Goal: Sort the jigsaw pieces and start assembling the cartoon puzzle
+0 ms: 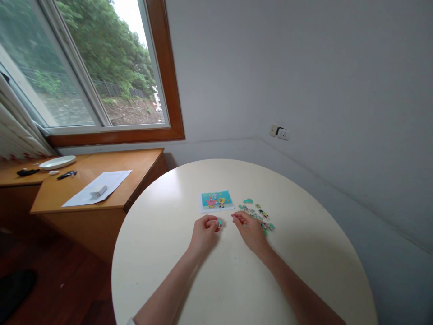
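Note:
My left hand (205, 231) rests on the round cream table (169, 253), fingers curled round a small teal puzzle piece (219, 222). Close to its right, my right hand (248, 228) is also curled, fingertips pinched together; what they hold is too small to make out. Several loose puzzle pieces (259, 212) lie scattered just beyond and to the right of my right hand. A small cartoon picture card (216, 200) lies flat on the table beyond both hands.
A wooden desk (101, 198) stands to the left under the window, carrying white paper (98, 186), a white plate (57, 162) and small dark items. A wall socket (280, 132) sits on the right wall.

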### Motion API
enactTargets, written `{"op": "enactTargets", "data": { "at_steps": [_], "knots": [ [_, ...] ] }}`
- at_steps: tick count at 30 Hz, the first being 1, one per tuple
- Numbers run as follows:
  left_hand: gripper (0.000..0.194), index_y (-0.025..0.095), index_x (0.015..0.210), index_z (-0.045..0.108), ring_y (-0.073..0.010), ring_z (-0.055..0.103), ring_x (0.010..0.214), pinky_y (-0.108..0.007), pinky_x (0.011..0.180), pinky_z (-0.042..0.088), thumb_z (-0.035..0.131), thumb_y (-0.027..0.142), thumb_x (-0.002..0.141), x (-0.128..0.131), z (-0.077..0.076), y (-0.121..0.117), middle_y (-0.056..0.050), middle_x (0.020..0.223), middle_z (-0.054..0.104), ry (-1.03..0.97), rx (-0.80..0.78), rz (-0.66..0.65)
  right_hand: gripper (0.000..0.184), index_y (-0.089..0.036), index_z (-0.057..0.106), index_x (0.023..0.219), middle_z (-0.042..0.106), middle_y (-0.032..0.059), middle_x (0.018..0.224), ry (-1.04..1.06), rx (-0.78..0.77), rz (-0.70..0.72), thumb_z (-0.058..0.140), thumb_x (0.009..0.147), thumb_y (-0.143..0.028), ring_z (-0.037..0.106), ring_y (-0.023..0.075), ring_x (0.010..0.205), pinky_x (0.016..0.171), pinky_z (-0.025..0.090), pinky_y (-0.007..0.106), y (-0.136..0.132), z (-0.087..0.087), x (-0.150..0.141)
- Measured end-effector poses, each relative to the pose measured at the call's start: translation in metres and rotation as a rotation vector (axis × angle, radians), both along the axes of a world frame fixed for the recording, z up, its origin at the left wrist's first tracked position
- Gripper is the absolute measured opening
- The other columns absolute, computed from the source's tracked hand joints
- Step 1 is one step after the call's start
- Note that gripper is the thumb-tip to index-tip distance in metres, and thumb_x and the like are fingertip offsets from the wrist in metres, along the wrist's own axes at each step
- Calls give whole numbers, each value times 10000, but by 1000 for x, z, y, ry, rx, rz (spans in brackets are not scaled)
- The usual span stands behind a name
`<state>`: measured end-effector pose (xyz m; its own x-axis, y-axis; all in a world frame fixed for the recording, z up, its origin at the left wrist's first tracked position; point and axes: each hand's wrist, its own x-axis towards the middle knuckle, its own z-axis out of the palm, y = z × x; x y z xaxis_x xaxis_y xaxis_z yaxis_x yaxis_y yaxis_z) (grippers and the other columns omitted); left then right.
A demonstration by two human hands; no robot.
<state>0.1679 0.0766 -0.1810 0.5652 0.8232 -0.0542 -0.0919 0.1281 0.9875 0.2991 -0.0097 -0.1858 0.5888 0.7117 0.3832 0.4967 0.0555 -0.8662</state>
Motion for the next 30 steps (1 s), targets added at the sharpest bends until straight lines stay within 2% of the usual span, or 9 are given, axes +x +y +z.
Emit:
{"op": "enactTargets", "data": {
  "at_steps": [10,18,22,30],
  "knots": [
    [232,140,663,593,-117,560,526,-231,571,425,704,323,571,0,4,-1,-11,546,620,6,3,7,177,-199,635,739,667,40,694,-5,-32,31,502,724,-314,582,174,607,598,458,296,2,-5,-2],
    [250,136,633,583,-81,452,472,-207,496,338,688,354,567,0,4,1,26,516,536,26,84,14,177,-195,634,737,660,34,679,-39,-81,93,484,757,-287,581,163,606,597,454,281,2,-9,-6],
    [273,132,675,596,-79,432,462,-203,480,315,685,372,580,0,1,1,45,495,499,37,116,11,185,-180,625,751,660,35,686,-45,-114,121,470,769,-279,582,155,613,594,451,266,2,-11,-7],
    [243,139,768,609,-109,504,537,-213,539,372,640,350,651,1,-9,3,9,558,566,50,261,21,167,-172,611,755,642,22,676,-64,-129,150,471,781,-259,569,139,605,581,438,247,2,-12,-8]
  ]
}}
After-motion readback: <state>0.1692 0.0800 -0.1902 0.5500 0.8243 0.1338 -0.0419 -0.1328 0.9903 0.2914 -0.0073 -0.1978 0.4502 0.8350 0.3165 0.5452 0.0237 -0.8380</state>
